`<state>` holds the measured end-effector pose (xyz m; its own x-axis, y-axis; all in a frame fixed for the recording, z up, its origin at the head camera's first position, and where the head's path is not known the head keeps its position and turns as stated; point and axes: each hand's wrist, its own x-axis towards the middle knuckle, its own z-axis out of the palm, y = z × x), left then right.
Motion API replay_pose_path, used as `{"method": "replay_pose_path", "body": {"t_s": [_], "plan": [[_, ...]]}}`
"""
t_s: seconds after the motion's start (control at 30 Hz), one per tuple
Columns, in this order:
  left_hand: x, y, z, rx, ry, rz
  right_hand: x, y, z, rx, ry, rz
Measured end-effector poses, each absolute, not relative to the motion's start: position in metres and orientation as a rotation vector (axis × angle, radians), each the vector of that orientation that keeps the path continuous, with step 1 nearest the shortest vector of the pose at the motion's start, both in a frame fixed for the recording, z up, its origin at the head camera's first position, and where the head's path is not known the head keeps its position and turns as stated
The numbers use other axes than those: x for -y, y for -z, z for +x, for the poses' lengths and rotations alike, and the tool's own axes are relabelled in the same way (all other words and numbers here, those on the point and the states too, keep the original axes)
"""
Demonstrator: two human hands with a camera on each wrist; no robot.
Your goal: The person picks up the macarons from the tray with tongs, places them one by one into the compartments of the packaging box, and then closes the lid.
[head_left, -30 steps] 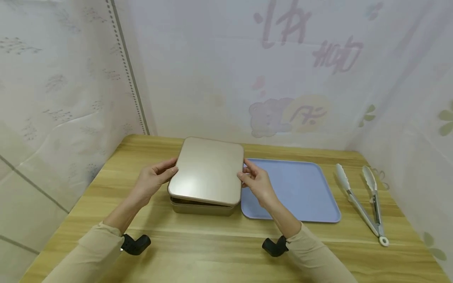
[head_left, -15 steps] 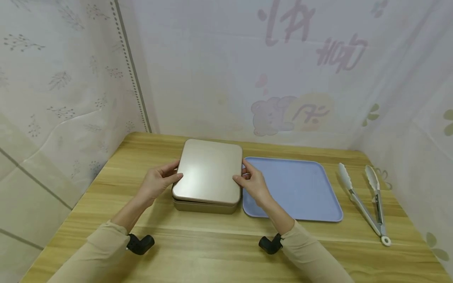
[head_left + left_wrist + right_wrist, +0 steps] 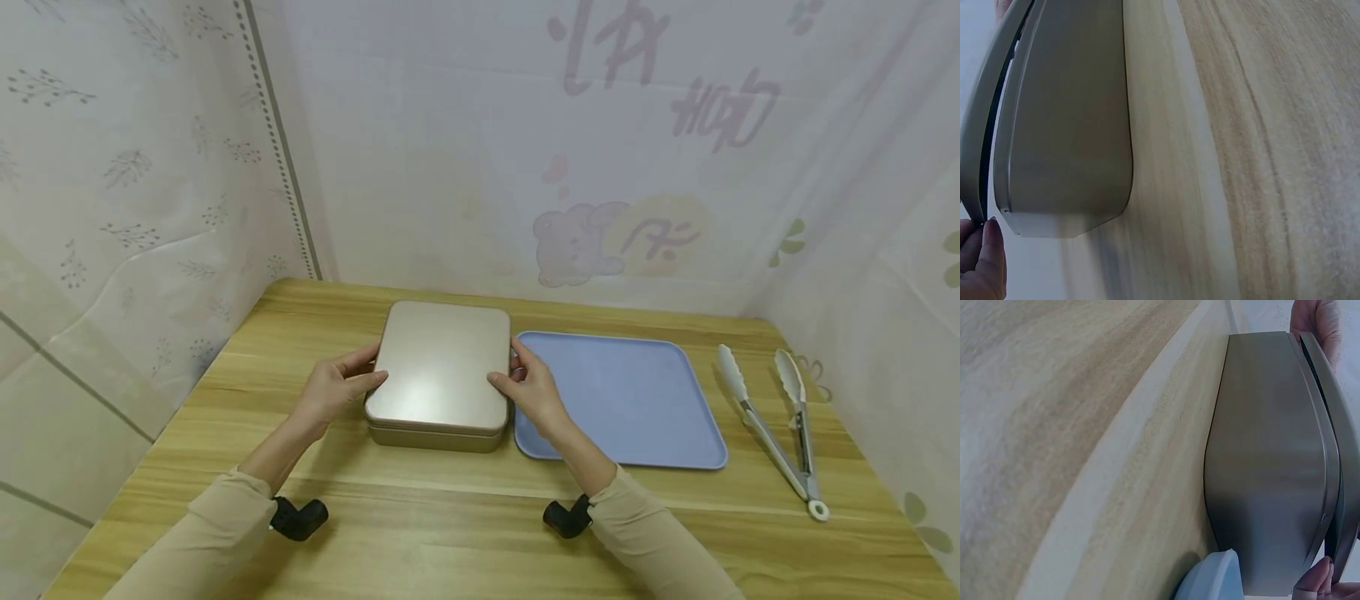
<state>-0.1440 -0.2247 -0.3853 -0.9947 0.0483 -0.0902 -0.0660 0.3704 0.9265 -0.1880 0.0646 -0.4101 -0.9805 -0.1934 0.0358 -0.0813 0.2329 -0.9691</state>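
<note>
A square gold metal lid sits over its matching tin box on the table. My left hand pinches the lid's left edge, thumb on top and fingers below the rim. On the opposite side, my right hand pinches the right edge the same way. The left wrist view has a dark narrow gap between lid and tin box; a similar gap runs along the lid in the right wrist view. What the box holds is hidden.
Right of the tin lies a blue rectangular tray, close to the box's side. Farther right are spread tongs with pale tips. Patterned cloth hangs behind the wooden table.
The lid has come down from a tilted, raised position and now lies nearly level on the box, its front gap narrowed. Both hands have kept hold of its edges.
</note>
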Motion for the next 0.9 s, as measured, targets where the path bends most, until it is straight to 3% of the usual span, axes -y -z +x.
{"method": "replay_pose_path", "body": {"t_s": [0.9], "plan": [[0.228,0.397,-0.146,-2.456,-1.738,-0.086,-0.061,0.414,-0.186,-2.426,1.804,-0.25]]}}
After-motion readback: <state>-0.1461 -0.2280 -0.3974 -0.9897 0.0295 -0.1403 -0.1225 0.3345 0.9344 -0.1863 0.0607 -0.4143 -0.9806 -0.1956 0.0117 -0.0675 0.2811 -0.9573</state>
